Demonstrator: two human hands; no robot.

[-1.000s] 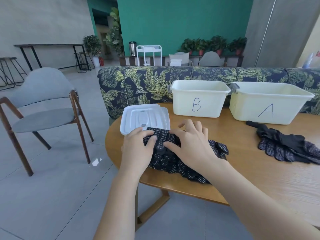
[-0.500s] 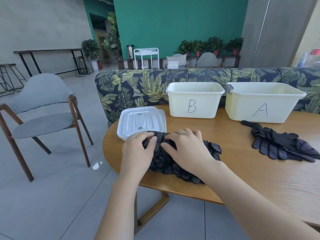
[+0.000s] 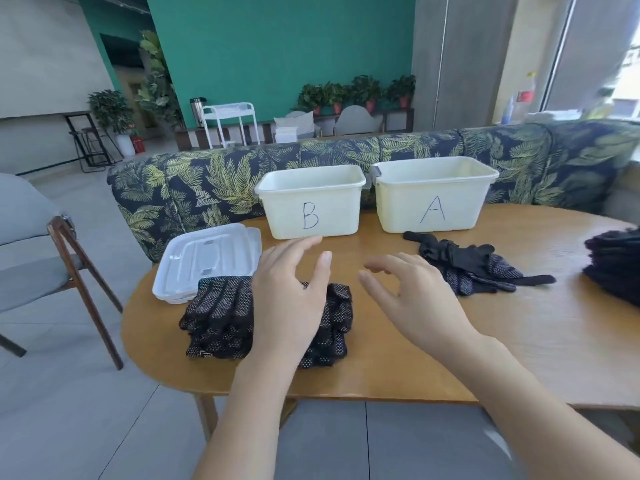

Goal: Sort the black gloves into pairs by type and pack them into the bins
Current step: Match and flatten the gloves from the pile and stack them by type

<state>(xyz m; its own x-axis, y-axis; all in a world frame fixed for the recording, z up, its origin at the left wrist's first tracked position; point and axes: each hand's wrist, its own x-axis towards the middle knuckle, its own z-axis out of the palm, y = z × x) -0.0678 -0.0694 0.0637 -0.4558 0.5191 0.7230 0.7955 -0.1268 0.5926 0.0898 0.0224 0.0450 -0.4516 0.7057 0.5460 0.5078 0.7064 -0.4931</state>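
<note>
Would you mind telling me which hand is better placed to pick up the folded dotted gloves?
Left. The left hand hovers open directly over the dotted gloves, while the right hand is off to their side.

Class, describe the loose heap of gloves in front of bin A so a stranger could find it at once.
Start at the round wooden table and find the white bin marked A. Right before it lies a loose heap of black gloves. Unlike the folded dotted stack near the lids, it is tangled and mixes plain and dotted gloves.

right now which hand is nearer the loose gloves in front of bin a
Right. The right hand hangs just beside the loose gloves, open. The left hand is farther off, over the dotted glove stack.
</note>
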